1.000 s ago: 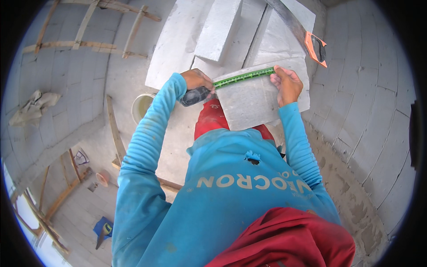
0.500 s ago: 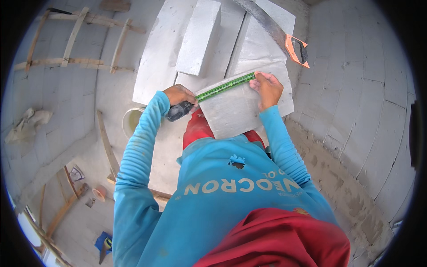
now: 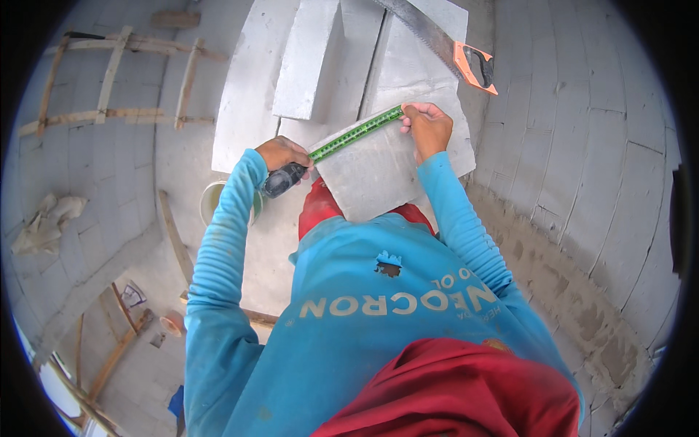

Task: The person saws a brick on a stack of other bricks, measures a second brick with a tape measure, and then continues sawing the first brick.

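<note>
Between my two hands stretches the green blade of a tape measure (image 3: 355,135), lying along the far edge of a pale grey block (image 3: 368,178) close to my body. My left hand (image 3: 282,154) is closed round the dark tape case, at the block's left corner. My right hand (image 3: 428,130) pinches the free end of the blade near the block's far right corner. Beyond the blade stands a long narrow block (image 3: 309,62) on larger pale slabs (image 3: 244,102). A handsaw (image 3: 437,40) with an orange and black handle lies on the slabs at the far right.
A bucket (image 3: 212,204) stands left of my left forearm. Wooden battens (image 3: 109,76) form a frame against the left wall, and a plank (image 3: 175,237) lies below it. A grey block wall (image 3: 582,124) rises on the right, with rough mortar (image 3: 561,291) along its base.
The slabs, saw and both hands appear slightly further left and higher in view. My grip on the tape measure is the same, and its blade remains stretched out.
</note>
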`<state>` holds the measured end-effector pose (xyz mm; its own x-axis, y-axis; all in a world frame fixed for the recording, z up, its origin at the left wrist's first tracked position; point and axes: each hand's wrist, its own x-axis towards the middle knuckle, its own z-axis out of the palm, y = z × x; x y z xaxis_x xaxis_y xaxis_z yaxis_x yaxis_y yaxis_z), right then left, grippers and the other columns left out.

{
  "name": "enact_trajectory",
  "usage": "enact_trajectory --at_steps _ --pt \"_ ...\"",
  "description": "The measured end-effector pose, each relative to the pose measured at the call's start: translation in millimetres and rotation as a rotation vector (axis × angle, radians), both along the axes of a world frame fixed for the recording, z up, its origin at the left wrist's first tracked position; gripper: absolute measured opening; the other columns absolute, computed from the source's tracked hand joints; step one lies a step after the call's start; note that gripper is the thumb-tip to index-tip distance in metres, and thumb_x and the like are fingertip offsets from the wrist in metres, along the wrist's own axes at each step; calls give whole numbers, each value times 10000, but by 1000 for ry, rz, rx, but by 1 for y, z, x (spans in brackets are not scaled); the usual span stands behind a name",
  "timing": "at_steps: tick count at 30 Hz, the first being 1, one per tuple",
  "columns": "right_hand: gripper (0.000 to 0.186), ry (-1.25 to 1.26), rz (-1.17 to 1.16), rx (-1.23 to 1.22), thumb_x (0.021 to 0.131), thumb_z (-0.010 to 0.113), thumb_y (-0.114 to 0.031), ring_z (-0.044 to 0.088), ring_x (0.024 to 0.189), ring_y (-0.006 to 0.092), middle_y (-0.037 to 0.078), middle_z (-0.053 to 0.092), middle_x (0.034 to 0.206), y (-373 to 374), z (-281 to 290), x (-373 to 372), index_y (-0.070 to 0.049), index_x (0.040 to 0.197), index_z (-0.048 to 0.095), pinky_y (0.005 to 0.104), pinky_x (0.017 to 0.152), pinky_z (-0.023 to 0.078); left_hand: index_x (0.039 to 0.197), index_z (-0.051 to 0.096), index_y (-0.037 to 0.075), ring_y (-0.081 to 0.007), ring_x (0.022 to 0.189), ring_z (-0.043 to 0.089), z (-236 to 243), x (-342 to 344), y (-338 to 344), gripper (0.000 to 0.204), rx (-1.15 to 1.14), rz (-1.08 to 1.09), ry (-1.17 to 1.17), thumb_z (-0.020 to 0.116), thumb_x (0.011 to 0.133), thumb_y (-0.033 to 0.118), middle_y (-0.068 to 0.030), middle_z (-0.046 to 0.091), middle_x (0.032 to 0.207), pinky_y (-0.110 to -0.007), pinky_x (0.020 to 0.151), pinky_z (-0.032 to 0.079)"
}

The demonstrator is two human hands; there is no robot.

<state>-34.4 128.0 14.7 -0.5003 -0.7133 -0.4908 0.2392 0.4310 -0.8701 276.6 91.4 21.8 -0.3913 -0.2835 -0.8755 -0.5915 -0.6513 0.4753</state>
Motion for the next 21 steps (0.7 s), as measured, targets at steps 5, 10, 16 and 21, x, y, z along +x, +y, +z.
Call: enact_trajectory --at_steps 5,10,16,21 --pt "118 -25 -14 71 883 766 -8 660 691 144 105 715 854 17 -6 -4 57 956 700 276 603 566 985 790 -10 -187 764 727 0 4 -1 241 -86 -115 -21 736 897 208 -124 768 895 -316 690 610" --pt "117 -49 -24 27 922 740 -48 675 655 166 148 728 830 22 16 11 46 979 700 311 585 582 1193 712 48 -170 736 668 -9 20 17 446 -54 -15 143 707 962 430 -86 703 819 -325 680 556" --pt "249 51 571 12 994 712 -211 716 726 162 128 756 896 9 69 19 -5 1135 719 301 623 588 1246 584 55 -153 685 623 8 59 43 674 -119 276 -33 612 971 670 -77 640 798 -298 662 524" --pt "379 499 42 -104 976 715 -281 755 894 213 147 773 984 -44 7 -144 15 1211 702 325 785 601 1238 588 54 -237 760 692 -62 82 36 810 -544 467 -513 712 846 752 -147 703 833 -362 744 562"
